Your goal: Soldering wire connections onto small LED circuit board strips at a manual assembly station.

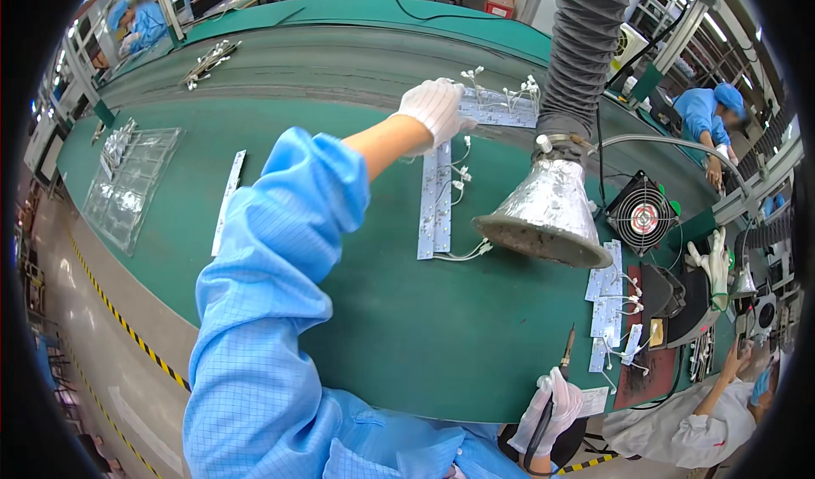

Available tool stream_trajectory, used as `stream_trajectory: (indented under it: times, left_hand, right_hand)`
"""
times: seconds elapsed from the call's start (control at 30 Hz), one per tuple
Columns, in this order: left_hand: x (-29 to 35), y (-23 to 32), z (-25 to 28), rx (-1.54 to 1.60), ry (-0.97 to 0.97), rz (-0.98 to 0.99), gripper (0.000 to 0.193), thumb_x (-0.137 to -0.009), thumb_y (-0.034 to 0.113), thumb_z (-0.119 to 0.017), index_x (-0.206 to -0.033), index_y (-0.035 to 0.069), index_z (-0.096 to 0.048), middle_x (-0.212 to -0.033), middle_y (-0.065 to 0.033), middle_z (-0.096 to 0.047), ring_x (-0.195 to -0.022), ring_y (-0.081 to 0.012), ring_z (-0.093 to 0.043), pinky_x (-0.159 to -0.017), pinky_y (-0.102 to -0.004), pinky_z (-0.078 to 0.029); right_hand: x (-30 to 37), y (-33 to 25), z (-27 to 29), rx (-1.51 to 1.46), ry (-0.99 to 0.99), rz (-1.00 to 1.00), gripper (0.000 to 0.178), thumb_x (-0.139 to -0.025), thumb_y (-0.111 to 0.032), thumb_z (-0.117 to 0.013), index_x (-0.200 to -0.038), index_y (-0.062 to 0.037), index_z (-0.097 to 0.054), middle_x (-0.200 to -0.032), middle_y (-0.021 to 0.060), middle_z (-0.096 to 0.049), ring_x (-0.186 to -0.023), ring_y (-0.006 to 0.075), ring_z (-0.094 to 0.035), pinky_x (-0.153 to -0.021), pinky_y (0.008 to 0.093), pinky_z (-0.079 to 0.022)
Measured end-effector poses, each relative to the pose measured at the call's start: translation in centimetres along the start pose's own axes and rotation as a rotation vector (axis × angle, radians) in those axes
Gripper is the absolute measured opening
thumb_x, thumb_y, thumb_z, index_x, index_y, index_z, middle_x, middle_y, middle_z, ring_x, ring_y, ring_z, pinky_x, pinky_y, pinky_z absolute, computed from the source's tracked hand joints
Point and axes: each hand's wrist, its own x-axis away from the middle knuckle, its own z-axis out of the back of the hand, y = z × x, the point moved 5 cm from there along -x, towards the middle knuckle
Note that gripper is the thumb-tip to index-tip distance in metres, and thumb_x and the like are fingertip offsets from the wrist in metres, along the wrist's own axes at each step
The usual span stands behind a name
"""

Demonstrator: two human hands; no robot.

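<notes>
My left hand (pixel 431 112), in a white glove, reaches far forward with its fingers curled over the left end of the white LED strip boards (pixel 503 109) that carry several white connectors. Directly below that hand, two more LED strips (pixel 435 207) lie side by side on the green mat, with short white wires along their right side. The exact grip of my fingertips is hidden. Close to the near edge, my gloved right hand (pixel 548 413) is closed round a soldering iron (pixel 567 352), its tip pointing up and away from me.
A funnel-shaped fume hood (pixel 548 211) hangs from a grey hose over the mat. More LED boards (pixel 605 305) lie at the right, near a small fan (pixel 643 213). At the left are a single strip (pixel 228 203) and a clear plastic bag (pixel 132 186). Co-workers sit beyond.
</notes>
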Motion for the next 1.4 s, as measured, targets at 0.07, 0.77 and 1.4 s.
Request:
stream_trajectory:
  times: [0.07,0.77,1.4]
  left_hand:
    - [-3.1,0.2,-1.5,-0.004,-0.037,0.027,0.054,-0.08,0.043,-0.066,-0.119,0.007,-0.055,-0.113,-0.018,-0.06,-0.108,-0.0336,-0.057,-0.092,-0.0422,-0.046]
    - [-13.5,0.8,-9.3,-0.049,-0.51,-0.047,0.065,-0.062,0.04,-0.083,-0.113,0.004,-0.064,-0.108,-0.0146,-0.067,-0.101,-0.0358,-0.063,-0.085,-0.0445,-0.05]
    - [-10.6,-2.7,-5.3,-0.085,-0.242,0.037,0.038,-0.076,0.022,-0.063,-0.109,0.004,-0.056,-0.11,-0.0174,-0.063,-0.104,-0.0333,-0.061,-0.086,-0.0417,-0.049]
  right_hand:
    - [-0.1,-0.2,0.0,-0.013,0.035,-0.014,0.02,-0.085,-0.009,-0.059,-0.104,-0.0032,-0.06,-0.08,0.0084,-0.053,-0.075,0.0254,-0.049,-0.069,0.038,-0.037]
    - [-3.3,-1.6,0.7,-0.036,-0.002,-0.025,0.023,-0.083,-0.004,-0.064,-0.105,-0.0019,-0.063,-0.073,0.0113,-0.057,-0.064,0.0293,-0.052,-0.061,0.0409,-0.042]
    - [-0.6,-0.6,0.2,0.003,0.008,-0.01,0.023,-0.085,-0.011,-0.061,-0.106,-0.0029,-0.059,-0.086,0.0081,-0.06,-0.076,0.0243,-0.054,-0.074,0.0381,-0.042]
